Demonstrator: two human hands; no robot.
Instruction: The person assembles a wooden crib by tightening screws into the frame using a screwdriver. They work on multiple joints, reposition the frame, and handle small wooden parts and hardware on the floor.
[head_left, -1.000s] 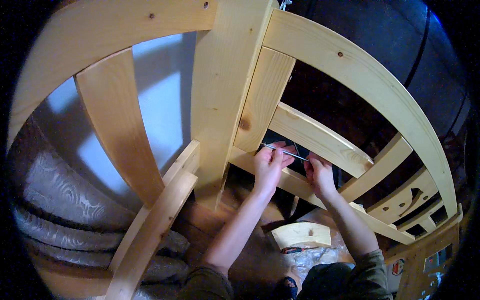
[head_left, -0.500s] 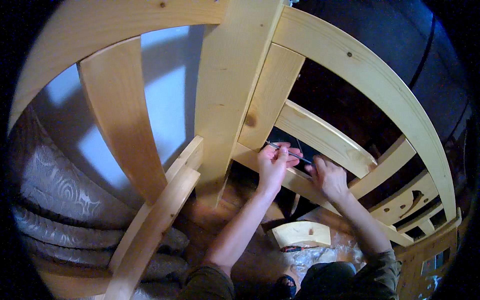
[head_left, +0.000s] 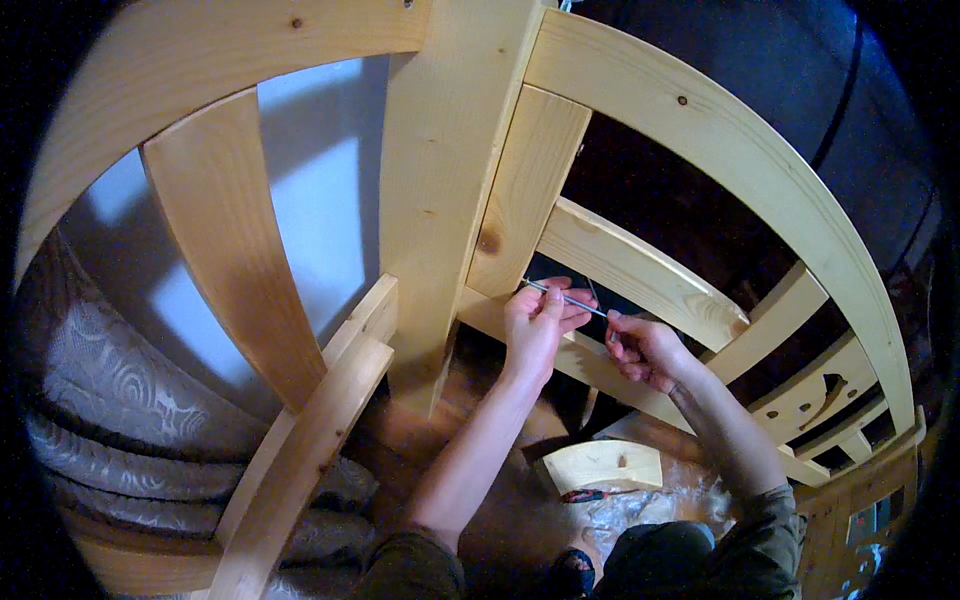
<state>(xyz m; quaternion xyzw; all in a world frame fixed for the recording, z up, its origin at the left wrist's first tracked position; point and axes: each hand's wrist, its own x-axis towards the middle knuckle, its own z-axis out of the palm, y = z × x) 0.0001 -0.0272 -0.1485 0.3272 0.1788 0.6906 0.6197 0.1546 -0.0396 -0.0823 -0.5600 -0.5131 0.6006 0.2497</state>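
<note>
A thin grey metal rod that looks like a hex key (head_left: 582,303) lies across the fingers of my left hand (head_left: 532,328), pinched under the thumb. Its left end meets the lower edge of an upright pine board (head_left: 528,190), where a small screw head seems to sit. My right hand (head_left: 647,352) has thumb and fingers closed round the rod's right end, which is partly hidden. Both hands are just above a lower pine rail (head_left: 625,380), beside a thick pine post (head_left: 435,170). A short pine crosspiece (head_left: 640,262) slants just beyond them.
A curved pine rail (head_left: 700,105) arches over the right side. To the left stand a slat (head_left: 225,220), a sloping armrest-like rail (head_left: 310,450) and patterned grey fabric (head_left: 130,370). On the floor lie a curved wood piece (head_left: 605,467), a red-and-black tool (head_left: 583,496) and clear plastic (head_left: 650,510).
My right hand has turned, its fingers now curled at the rod's end with the palm side showing more. The rod has shifted slightly in view, and my left hand keeps its pinch.
</note>
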